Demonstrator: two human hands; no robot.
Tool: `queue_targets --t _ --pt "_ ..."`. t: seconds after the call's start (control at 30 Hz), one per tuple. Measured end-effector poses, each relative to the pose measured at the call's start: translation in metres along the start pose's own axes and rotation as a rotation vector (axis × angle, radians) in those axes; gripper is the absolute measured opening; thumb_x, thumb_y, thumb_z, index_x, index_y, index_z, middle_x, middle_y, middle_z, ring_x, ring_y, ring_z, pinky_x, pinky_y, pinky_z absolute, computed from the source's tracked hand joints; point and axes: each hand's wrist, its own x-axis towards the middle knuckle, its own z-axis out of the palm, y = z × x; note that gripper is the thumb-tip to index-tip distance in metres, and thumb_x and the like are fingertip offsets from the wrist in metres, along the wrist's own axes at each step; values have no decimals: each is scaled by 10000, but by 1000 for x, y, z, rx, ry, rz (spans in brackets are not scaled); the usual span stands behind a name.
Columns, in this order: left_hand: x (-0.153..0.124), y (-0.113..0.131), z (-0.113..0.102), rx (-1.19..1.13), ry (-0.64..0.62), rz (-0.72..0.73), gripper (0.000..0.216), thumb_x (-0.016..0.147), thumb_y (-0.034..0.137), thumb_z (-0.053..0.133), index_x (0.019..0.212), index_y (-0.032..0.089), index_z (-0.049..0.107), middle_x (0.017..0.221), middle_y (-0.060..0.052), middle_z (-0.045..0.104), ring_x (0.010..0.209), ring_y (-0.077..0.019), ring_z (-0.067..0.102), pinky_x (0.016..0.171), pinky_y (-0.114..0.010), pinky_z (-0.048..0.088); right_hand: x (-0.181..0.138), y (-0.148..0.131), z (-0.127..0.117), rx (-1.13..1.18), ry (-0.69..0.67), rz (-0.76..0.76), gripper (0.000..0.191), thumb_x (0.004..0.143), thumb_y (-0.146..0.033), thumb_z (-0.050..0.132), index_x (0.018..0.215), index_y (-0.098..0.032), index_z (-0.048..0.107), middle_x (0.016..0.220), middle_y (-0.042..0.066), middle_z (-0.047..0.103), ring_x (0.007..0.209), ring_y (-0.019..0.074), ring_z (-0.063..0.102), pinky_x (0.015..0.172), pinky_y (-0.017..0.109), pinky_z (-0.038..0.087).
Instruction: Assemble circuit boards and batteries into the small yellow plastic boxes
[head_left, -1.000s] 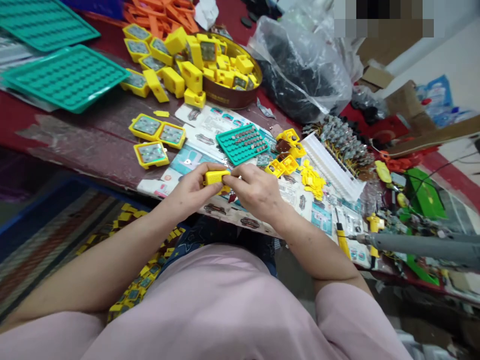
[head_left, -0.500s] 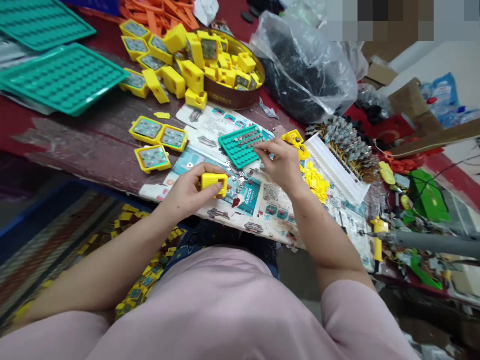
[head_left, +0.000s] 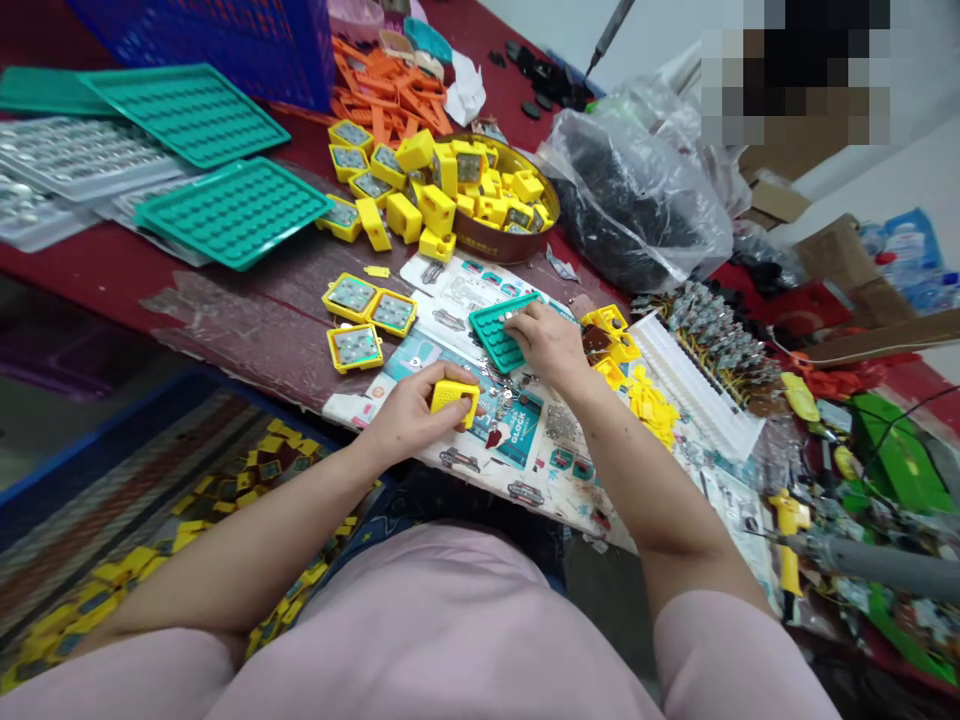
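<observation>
My left hand [head_left: 409, 415] is closed around a small yellow plastic case [head_left: 444, 400] with a speaker-like grid of holes, its thumb pressed on the near side. My right hand [head_left: 553, 342] reaches over a small teal tray [head_left: 499, 348] with rows of round pockets. Its fingertips are pinched together at the tray; whatever they hold is too small to make out. The hand covers the tray's right part, and a few small round metal pieces show by the fingers. Loose small metal parts [head_left: 504, 393] lie between both hands on a printed cardboard sheet [head_left: 469, 458].
Yellow cases with boards [head_left: 352, 293] lie to the left. Behind stands a round tin [head_left: 487, 240] heaped with more cases. Larger teal trays [head_left: 232, 215] are at far left. Yellow pieces [head_left: 651, 405], a white rack [head_left: 701, 385] and a grey-handled tool [head_left: 885, 562] are on the right.
The camera view has shifted, so the table sits lower and further right in the picture. My right hand has moved left over the teal tray. My left hand still holds the yellow case.
</observation>
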Motion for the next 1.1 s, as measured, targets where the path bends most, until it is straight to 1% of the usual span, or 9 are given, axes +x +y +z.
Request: queue_targets --t 0.13,0.27,0.37,0.43,0.5,0.6,0.8,0.97,1.1 --pt "1 2 1 3 27 -16 363 731 448 753 938 187 610 834 -29 709 706 -193 700 626 -286 555 -12 2 3 143 93 12 201 937 -249 536 998 -213 724 1006 80 757 904 210 687 810 336 516" --pt "2 4 2 -11 10 -30 392 713 467 770 936 191 603 788 -17 704 672 -184 686 617 -282 541 -27 5 6 312 139 34 144 869 -246 605 949 -199 716 887 33 770 771 154 709 756 297 564" --pt "2 6 4 -25 11 -32 401 706 461 770 953 196 599 845 -23 710 728 -190 699 643 -279 543 -41 1 1 527 104 84 253 816 -333 679 1012 -180 722 838 29 768 687 140 697 640 275 581" --pt "1 9 8 4 18 -2 402 697 431 763 980 194 602 870 -21 697 747 -185 688 659 -277 539 -51 -7 -5 742 40 152 289 740 -397 766 935 -184 752 769 15 756 607 126 666 576 265 579" --pt "1 11 11 53 18 39 399 688 391 739 1005 187 608 860 -13 672 738 -170 657 667 -272 522 -61 -17 -12 907 -10 215 268 667 -414 836 821 -203 776 728 2 748 568 117 643 557 266 586" --pt "1 14 15 103 13 66 394 676 358 696 1016 178 612 864 -11 648 741 -156 618 664 -261 493 -75 -32 -20 966 -9 217 194 684 -370 835 834 -251 803 763 -12 766 600 127 670 550 266 597" --pt "2 12 19 126 -7 83 377 695 368 651 1015 174 603 893 -18 637 749 -151 596 669 -259 492 -91 -49 -20 688 132 35 116 803 -232 726 889 -246 802 846 -6 794 706 145 728 636 258 592" --pt "4 7 19 184 -17 105 396 716 383 631 1048 168 604 913 -25 647 772 -161 612 672 -259 488 -95 -52 -20 403 263 -125 76 864 -205 700 908 -221 760 850 -8 791 686 126 720 646 227 565" --pt "5 7 21 232 -36 139 390 729 394 630 1042 161 615 885 -14 652 732 -142 603 634 -234 459 -95 -53 -16 127 370 -310 76 909 -190 663 887 -197 735 842 16 772 751 131 710 685 228 535"
